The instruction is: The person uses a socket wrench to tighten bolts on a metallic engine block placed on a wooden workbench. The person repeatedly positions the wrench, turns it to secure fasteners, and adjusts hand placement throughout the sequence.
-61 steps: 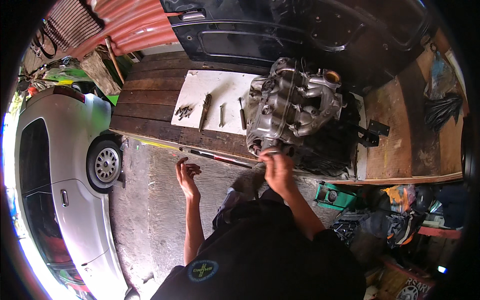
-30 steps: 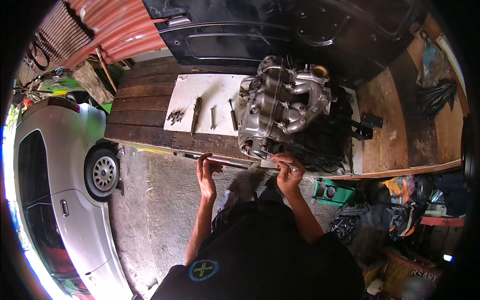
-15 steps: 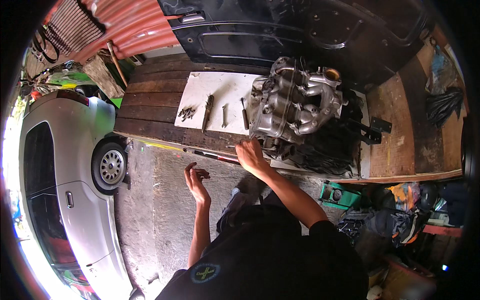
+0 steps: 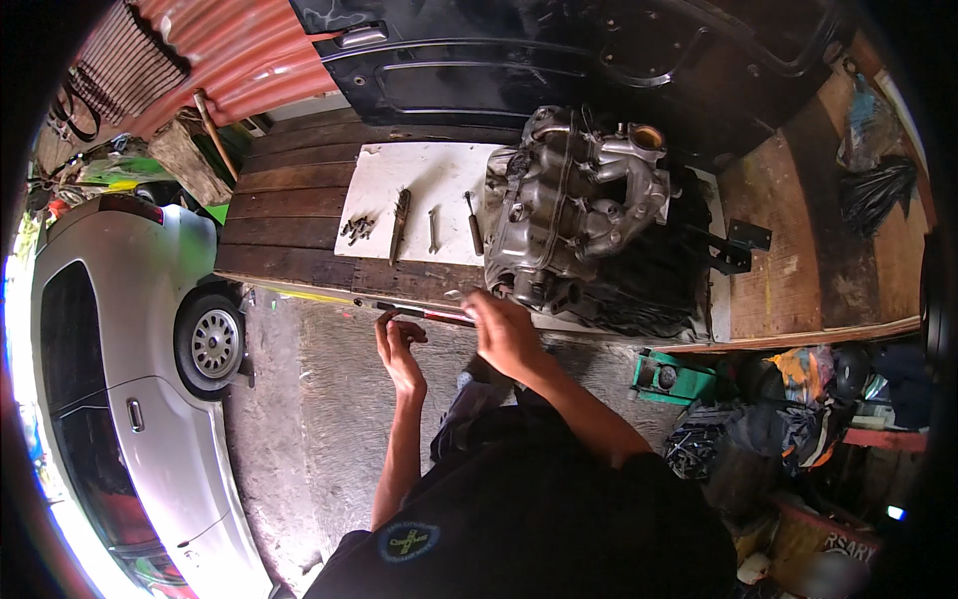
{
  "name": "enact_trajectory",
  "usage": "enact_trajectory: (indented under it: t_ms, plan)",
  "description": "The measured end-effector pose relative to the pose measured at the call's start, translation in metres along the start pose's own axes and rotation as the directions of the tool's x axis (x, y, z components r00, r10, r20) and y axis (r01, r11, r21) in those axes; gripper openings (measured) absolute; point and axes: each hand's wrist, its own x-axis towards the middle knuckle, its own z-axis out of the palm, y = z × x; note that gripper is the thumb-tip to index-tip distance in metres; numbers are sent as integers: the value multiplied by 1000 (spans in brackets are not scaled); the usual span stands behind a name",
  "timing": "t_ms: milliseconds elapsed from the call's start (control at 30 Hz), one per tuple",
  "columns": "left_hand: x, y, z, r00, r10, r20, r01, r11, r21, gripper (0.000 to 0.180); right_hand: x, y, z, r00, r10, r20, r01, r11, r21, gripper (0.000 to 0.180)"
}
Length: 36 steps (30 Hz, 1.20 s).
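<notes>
My right hand (image 4: 507, 337) is closed in front of the bench's near edge, just below the metal intake manifold (image 4: 544, 220). From its fingers sticks a small shiny metal piece (image 4: 455, 295); the rest of it is hidden, so its kind is unclear. Left of it, my left hand (image 4: 400, 351) hangs in front of the bench with fingers loosely bent and apart, holding nothing. On a white board (image 4: 384, 165) beside the manifold lie a pile of bolts (image 4: 357, 228), a slim dark brush-like tool (image 4: 400, 225), a small spanner (image 4: 432, 230) and a dark-handled tool (image 4: 473, 224).
The wooden bench (image 4: 284, 200) runs along a black vehicle panel (image 4: 469, 70). Black cloth (image 4: 649, 290) lies under the manifold's right side, near a black metal bracket (image 4: 736, 248). A silver car (image 4: 150, 399) stands at left; a green jack-like tool (image 4: 674, 379) sits below the bench.
My right hand has drawn back from the manifold's lower edge toward me, with the small metal piece still in its fingers. My left hand has shifted slightly right. The view has moved a little.
</notes>
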Motion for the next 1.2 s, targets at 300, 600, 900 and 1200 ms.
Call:
enact_trajectory:
  t_ms: [300,600,900,1200]
  plan:
    - [-4,-12,52,893,-73,443,24,993,116,19,-18,35,-84,867,234,-439,18,867,499,22]
    - [-11,-13,110,751,141,645,-412,863,292,25,-40,65,-69,856,240,-458,75,819,569,20]
    - [-14,-12,125,785,214,582,-484,797,360,21,-44,72,-68,897,194,-398,95,794,601,19]
    - [-11,-24,121,685,352,637,-662,667,343,18,-49,69,-76,921,143,-361,103,807,582,12]
